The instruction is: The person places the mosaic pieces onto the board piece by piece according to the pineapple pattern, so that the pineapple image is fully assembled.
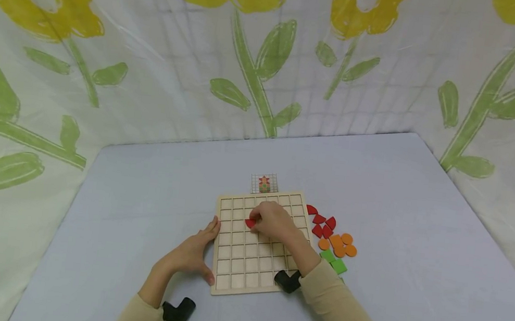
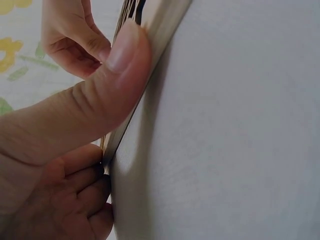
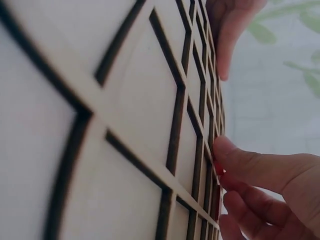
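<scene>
A wooden grid board [image 1: 248, 290] with square cells lies on the table. Over its upper middle, my right hand [image 1: 274, 221] pinches a red quarter-circle piece [image 1: 250, 223] between thumb and fingers, at a cell. The right wrist view shows red [image 3: 218, 167] by the thumb tip, low against the grid; whether the piece lies fully in the cell I cannot tell. Along the board's left side, my left hand [image 1: 192, 252] rests with thumb and fingers spread, the thumb near the front left corner. In the left wrist view its thumb [image 2: 120, 65] lies against the board's edge.
Right of the board lie several red wedges [image 1: 319, 219], orange pieces [image 1: 338, 251] and green squares [image 1: 338, 266], the last partly hidden by the right sleeve. A small gridded pattern card [image 1: 264, 184] touches or nearly touches the far edge. Flower-printed cloth hangs behind the table.
</scene>
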The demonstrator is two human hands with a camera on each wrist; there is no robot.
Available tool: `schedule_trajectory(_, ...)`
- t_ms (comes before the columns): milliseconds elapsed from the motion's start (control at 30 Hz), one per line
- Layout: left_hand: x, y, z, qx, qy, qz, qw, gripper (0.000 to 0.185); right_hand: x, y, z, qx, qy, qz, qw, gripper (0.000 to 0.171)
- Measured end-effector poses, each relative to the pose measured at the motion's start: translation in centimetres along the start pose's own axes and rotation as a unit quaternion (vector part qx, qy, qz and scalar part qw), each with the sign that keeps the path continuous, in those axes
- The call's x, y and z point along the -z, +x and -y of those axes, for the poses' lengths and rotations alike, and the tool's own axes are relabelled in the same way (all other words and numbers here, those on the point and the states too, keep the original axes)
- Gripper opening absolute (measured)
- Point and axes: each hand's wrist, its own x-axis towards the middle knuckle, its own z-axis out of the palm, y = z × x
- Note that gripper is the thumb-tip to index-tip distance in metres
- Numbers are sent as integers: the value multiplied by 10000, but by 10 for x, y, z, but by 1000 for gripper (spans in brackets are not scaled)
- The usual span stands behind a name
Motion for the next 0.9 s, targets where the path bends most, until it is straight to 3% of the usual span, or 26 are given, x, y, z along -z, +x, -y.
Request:
schedule_trajectory(533,0,0,0,-92,15,2,10000,131,1,-3,-1,-164,-33,-88,9998,25)
schedule_trajectory(900,1,-1,1,-57,-63,30,10000,132,21,-20,-14,-268,243,-444,9984,22)
